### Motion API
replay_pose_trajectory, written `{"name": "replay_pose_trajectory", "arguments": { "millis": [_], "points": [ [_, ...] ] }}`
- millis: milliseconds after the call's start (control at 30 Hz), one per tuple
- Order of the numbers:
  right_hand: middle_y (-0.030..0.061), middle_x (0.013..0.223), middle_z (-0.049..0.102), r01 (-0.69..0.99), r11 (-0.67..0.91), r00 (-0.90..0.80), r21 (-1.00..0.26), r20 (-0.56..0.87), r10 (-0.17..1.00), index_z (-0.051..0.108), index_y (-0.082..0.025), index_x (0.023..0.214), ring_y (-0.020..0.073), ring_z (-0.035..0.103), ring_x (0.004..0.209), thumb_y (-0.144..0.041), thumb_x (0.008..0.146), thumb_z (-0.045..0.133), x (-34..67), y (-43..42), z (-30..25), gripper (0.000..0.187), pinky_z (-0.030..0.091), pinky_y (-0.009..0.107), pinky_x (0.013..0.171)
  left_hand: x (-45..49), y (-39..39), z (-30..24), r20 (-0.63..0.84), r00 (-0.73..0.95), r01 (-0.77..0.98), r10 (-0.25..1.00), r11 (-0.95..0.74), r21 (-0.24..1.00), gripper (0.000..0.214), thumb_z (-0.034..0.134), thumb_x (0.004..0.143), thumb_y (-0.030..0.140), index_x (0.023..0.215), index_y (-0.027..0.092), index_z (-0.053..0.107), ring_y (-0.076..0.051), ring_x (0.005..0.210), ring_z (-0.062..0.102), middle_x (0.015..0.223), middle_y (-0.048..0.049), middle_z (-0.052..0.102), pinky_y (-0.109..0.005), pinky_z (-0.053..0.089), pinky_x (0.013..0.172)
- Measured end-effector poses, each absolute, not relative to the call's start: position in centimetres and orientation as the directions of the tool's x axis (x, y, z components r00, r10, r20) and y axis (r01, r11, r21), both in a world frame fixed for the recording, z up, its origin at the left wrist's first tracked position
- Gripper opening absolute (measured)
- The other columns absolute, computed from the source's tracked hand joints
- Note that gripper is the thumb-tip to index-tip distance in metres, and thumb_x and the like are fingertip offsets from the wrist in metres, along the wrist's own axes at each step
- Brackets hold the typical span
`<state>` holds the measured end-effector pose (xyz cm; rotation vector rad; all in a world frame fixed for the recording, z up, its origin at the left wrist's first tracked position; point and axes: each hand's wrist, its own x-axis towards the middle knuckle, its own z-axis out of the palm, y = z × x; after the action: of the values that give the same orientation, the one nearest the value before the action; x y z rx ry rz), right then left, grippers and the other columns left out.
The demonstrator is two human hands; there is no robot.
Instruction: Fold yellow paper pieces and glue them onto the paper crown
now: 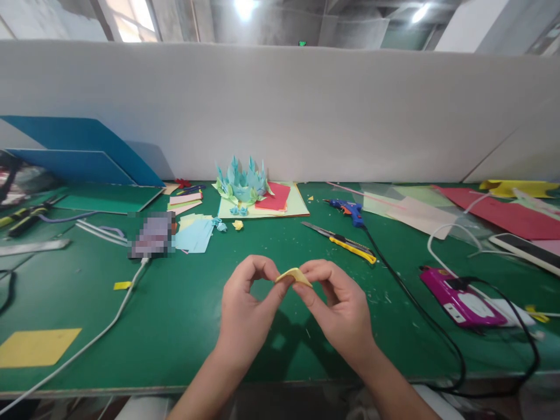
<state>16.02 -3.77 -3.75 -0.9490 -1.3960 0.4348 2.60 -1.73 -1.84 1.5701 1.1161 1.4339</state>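
Both my hands are raised above the front of the green table (184, 303) and meet on a small folded piece of yellow paper (294, 275). My left hand (247, 309) pinches its left end between thumb and fingertips. My right hand (339, 309) pinches its right end, fingers curled. The paper hangs in the air between the two pinches, clear of the table top.
A blue-green paper crown (242, 184) sits on coloured sheets at the back. A yellow utility knife (345, 242) and blue glue gun (350, 210) lie right of centre, a pink device (461, 297) with black cables further right. A yellow sheet (37, 347) and white cable (100, 332) lie left.
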Motion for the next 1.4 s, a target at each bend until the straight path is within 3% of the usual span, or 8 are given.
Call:
{"name": "replay_pose_trajectory", "arguments": {
  "millis": [100,300,567,800,1100,1400],
  "points": [
    [0.0003,0.077,0.064,0.277,0.579,0.172,-0.767,0.633,0.755,0.058,-0.022,0.075,0.0137,0.063,0.075,-0.016,0.08,0.065,16.0,-3.85,-3.76,0.011,0.051,0.025,0.069,2.6,-1.83,-1.99,0.359,0.025,0.143,0.933,-0.359,0.922,0.012,0.066,0.074,0.02,0.069,0.02,0.055,-0.013,0.065,0.055,0.068,0.0018,0.056,-0.025,0.047,0.064],
    [0.0012,0.076,0.064,0.288,0.583,0.176,-0.76,0.64,0.748,0.057,-0.022,0.074,0.0147,0.063,0.073,-0.017,0.08,0.064,15.84,-3.94,-3.69,0.011,0.052,0.027,0.067,2.58,-1.72,-1.96,0.486,-0.066,0.198,0.871,-0.466,0.862,0.013,0.07,0.07,0.017,0.076,0.022,0.061,-0.014,0.073,0.055,0.082,-0.0004,0.055,-0.028,0.049,0.069],
    [0.0019,0.076,0.065,0.297,0.573,0.188,-0.764,0.635,0.75,0.057,-0.022,0.073,0.0158,0.063,0.073,-0.018,0.08,0.064,15.88,-3.88,-3.77,0.01,0.053,0.028,0.067,2.8,-1.68,-2.1,0.414,-0.049,0.096,0.909,-0.408,0.908,0.015,0.07,0.069,0.018,0.079,0.021,0.06,-0.015,0.074,0.058,0.081,-0.001,0.059,-0.028,0.051,0.071],
    [0.002,0.078,0.065,0.295,0.56,0.179,-0.774,0.621,0.763,0.057,-0.022,0.075,0.0155,0.063,0.075,-0.018,0.08,0.064,15.88,-3.8,-4.0,0.009,0.053,0.028,0.068,2.77,-1.87,-2.15,0.423,0.018,0.107,0.906,-0.422,0.9,0.017,0.065,0.073,0.014,0.065,0.02,0.051,-0.013,0.068,0.056,0.07,0.0012,0.056,-0.024,0.048,0.065],
    [0.0038,0.078,0.067,0.274,0.587,0.142,-0.762,0.636,0.758,0.064,-0.021,0.078,0.0173,0.064,0.074,-0.031,0.082,0.065,16.12,-3.81,-3.66,0.01,0.054,0.029,0.066,2.96,-2.12,-1.59,0.403,0.025,0.093,0.915,-0.403,0.91,0.004,0.063,0.073,0.016,0.072,0.02,0.061,-0.013,0.065,0.061,0.07,0.0002,0.064,-0.023,0.051,0.064],
    [0.0048,0.095,0.071,0.23,0.611,0.116,-0.757,0.645,0.755,0.068,-0.025,0.085,0.0199,0.067,0.091,-0.026,0.081,0.069,16.17,-3.91,-3.74,0.005,0.053,0.034,0.08,3.12,-2.07,-1.38,0.269,0.021,-0.042,0.963,-0.268,0.962,0.008,0.066,0.067,0.017,0.07,0.019,0.06,-0.011,0.059,0.06,0.065,0.002,0.062,-0.02,0.05,0.056]
  ]
}}
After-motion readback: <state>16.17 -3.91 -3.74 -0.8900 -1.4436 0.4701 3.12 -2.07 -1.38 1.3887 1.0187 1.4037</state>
